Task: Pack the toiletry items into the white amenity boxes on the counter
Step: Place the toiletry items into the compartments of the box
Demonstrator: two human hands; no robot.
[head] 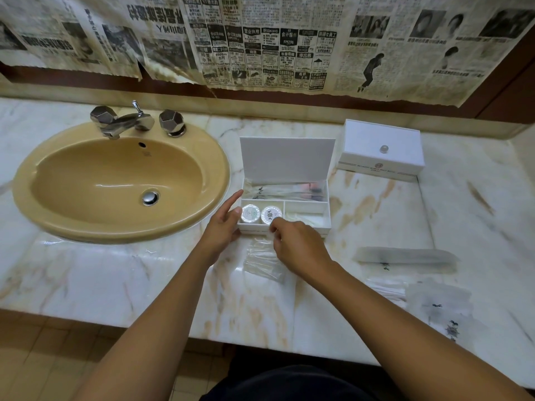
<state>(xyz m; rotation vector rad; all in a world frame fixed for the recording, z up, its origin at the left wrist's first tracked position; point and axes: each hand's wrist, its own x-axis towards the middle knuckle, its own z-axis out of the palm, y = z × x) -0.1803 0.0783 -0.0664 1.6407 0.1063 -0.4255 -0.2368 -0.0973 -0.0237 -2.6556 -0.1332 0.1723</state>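
Right hand [292, 238] pinches the clear packet [262, 260], which trails toward 6 o'clock over the bench [115, 279]. Your target, the open box [285, 227], sits just beyond at 12 o'clock. Left hand [224, 227], index finger extended, steadies its near-left corner.

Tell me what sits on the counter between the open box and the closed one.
Nothing: the head view shows only bare marble counter between the open box and the closed box.

The newspaper [289, 47] on the wall reads "RM299"; the closed box's [381, 151] label seems illegible.
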